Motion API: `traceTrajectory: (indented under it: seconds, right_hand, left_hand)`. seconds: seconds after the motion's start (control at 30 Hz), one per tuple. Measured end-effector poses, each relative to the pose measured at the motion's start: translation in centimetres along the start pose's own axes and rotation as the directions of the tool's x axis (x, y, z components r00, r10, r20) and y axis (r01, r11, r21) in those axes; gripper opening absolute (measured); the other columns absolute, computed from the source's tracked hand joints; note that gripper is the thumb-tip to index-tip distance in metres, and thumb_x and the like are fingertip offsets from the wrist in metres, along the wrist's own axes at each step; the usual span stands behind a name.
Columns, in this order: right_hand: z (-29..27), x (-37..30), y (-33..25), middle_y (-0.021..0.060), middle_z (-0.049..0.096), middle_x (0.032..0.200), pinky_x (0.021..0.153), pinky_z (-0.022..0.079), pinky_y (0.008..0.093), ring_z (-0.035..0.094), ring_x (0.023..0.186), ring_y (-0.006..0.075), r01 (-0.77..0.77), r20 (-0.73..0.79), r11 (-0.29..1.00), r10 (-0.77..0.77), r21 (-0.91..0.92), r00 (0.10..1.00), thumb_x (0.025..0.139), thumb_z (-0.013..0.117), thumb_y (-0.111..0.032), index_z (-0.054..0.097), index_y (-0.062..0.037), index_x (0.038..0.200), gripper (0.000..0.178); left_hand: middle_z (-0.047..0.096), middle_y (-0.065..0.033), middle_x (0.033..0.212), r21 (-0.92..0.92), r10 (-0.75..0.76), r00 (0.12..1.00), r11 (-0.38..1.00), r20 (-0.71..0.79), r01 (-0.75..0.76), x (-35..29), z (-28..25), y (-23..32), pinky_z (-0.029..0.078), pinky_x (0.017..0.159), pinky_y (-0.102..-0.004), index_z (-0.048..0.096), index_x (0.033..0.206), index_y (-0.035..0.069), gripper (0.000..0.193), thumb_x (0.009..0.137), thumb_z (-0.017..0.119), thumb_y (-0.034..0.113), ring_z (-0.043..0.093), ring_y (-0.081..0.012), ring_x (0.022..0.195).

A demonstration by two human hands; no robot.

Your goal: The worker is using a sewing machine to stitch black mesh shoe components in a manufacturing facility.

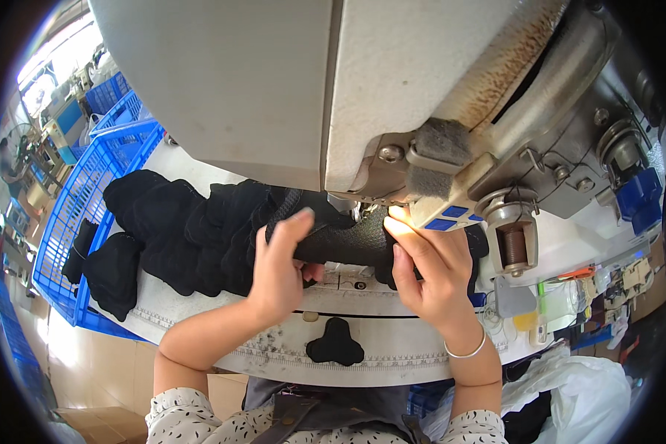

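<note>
A black textured fabric piece (340,243) lies stretched across the bed of a sewing machine (399,74), under its lit needle area (362,209). My left hand (280,266) grips the left part, thumb on top and fingers curled beneath. On the other side my right hand (433,266) pinches the right end close to the needle area, fingertips in the lamp light. What the fabric covers below the needle is hidden. Left of my left hand a heap of black fabric pieces (177,237) runs along the table. A small three-lobed black piece (335,342) lies near the front edge.
At the left stands a blue plastic crate (78,214), touching the table (407,362). A brown thread spool (514,248) hangs on the machine's right side. Small tools and boxes crowd the far right. A white plastic bag (577,392) sits below the table at the lower right.
</note>
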State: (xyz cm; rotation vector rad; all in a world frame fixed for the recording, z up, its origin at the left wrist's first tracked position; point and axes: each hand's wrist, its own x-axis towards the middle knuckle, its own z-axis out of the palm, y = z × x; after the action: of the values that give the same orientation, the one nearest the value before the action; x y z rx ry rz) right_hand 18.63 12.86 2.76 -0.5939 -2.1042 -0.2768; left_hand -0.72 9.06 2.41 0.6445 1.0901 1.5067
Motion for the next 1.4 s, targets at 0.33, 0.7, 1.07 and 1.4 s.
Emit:
traceTrajectory:
  seconds: [0.33,0.7,1.07,1.4]
  right_hand:
    - [0.2,-0.1,-0.5,0.0122,0.066,0.099,0.073,0.041,0.0343,0.058,0.081,0.0243,0.095,-0.055,0.994,-0.098,-0.053,0.994,0.071,0.061,-0.001,0.068,-0.0007,0.097,0.028]
    - [0.2,-0.4,-0.1,0.0109,0.067,0.1,0.074,0.042,0.0336,0.058,0.083,0.0242,0.045,-0.047,0.998,-0.047,-0.035,0.998,0.072,0.062,0.001,0.068,-0.0014,0.101,0.029]
    - [0.1,-0.1,0.0,0.0109,0.066,0.098,0.072,0.044,0.0354,0.06,0.082,0.0266,0.081,-0.072,0.997,-0.08,0.001,0.994,0.071,0.062,0.003,0.068,-0.0002,0.097,0.027]
    - [-6.7,0.0,-3.3,0.0055,0.062,0.076,0.085,0.047,0.0414,0.061,0.079,0.0232,0.065,0.106,0.991,-0.053,-0.116,0.993,0.07,0.063,-0.009,0.067,-0.0081,0.086,0.016]
  left_hand:
    - [0.064,0.0001,0.07,0.236,0.052,0.903,0.957,0.427,-0.167,1.9,-3.3,3.1,0.038,0.043,-0.0164,0.066,0.089,-0.001,0.015,0.088,0.061,0.013,0.051,-0.001,0.053]
    - [0.065,-0.0021,0.073,0.22,0.113,0.9,0.95,0.421,-0.222,1.6,-3.0,2.2,0.042,0.042,-0.017,0.066,0.092,-0.002,0.018,0.087,0.062,0.015,0.054,-0.0024,0.054]
    - [0.063,-0.0017,0.082,0.236,0.046,0.872,0.955,0.487,-0.182,-2.1,-1.1,0.8,0.04,0.042,-0.0183,0.059,0.103,0.001,0.018,0.091,0.061,0.014,0.051,-0.0037,0.051]
    - [0.063,-0.0034,0.061,-0.015,-0.037,0.993,0.999,0.113,0.039,1.3,-1.2,1.8,0.039,0.043,-0.0201,0.066,0.067,-0.001,0.029,0.088,0.06,0.018,0.054,-0.0052,0.047]
